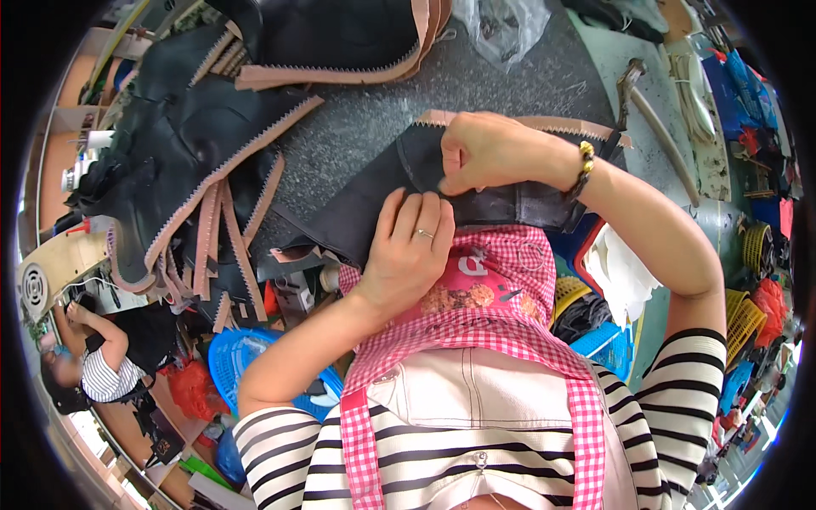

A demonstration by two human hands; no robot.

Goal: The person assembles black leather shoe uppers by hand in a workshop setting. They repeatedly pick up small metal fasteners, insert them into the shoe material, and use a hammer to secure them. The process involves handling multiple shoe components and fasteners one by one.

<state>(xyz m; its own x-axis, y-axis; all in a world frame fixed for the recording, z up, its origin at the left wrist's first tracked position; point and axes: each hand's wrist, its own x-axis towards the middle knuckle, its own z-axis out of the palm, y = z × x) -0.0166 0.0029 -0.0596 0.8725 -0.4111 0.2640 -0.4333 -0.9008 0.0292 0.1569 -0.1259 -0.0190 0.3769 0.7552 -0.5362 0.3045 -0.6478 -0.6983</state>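
Observation:
A black leather piece (357, 208) with a pink zigzag-cut edge lies on the dark grey worktable (510, 85) in front of me. My left hand (408, 246), a ring on one finger, presses flat on the near part of the piece. My right hand (484, 153), with a bead bracelet at the wrist, pinches the same piece at its fold, just above the left hand. The two hands almost touch. A pink checked apron (476, 306) hangs below them.
Stacks of black leather pieces (187, 144) with pink edges cover the table's left and far side. A clear plastic bag (501, 25) lies at the back. A hammer (654, 119) rests at the right. Blue baskets (246, 357) and another person (102, 357) are at lower left.

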